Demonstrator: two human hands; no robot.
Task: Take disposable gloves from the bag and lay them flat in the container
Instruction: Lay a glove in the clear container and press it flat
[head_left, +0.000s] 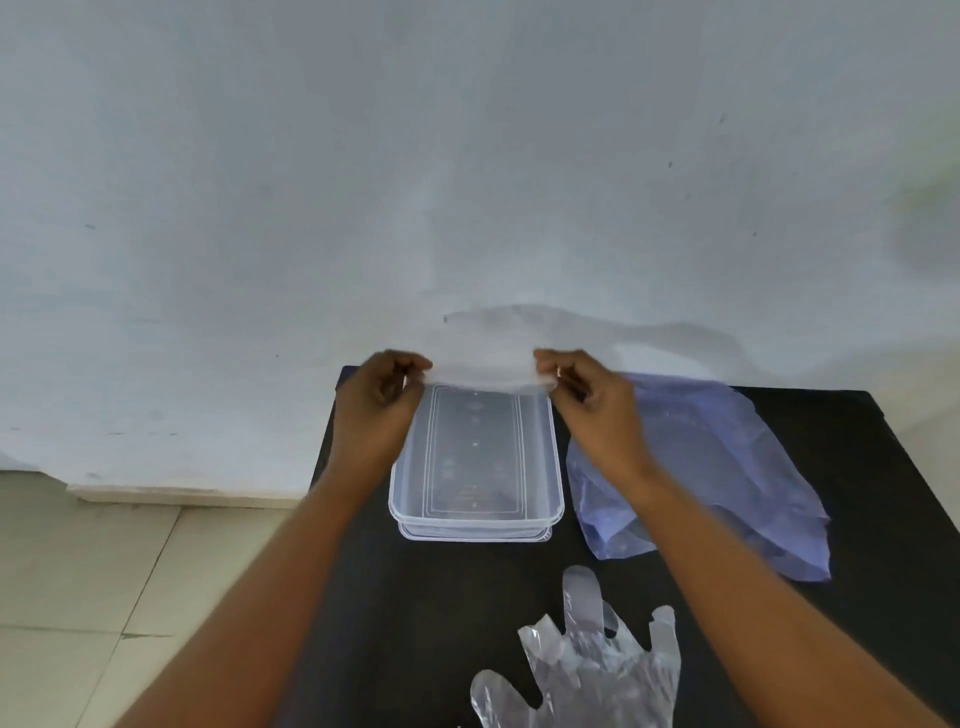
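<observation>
One black table (415, 597), white wall (467, 156).

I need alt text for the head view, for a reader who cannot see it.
Both hands, left hand and right hand, stretch a clear glove above an empty clear container on a black table. A purple bag lies right; more gloves lie nearer.

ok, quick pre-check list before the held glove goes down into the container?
1. Both hands pinch the glove: left hand and right hand each hold an edge. Ok.
2. Glove stretched flat between them: looks flat, but blurred. Cannot tell.
3. Glove over the container: only above its far rim. Not ok.
4. Container free of clutter: nothing seen inside. Ok.
5. Purple bag clear of the container: lies to its right, apart. Ok.
6. Loose gloves near the table's front edge: out of the drop path. Ok.
</observation>
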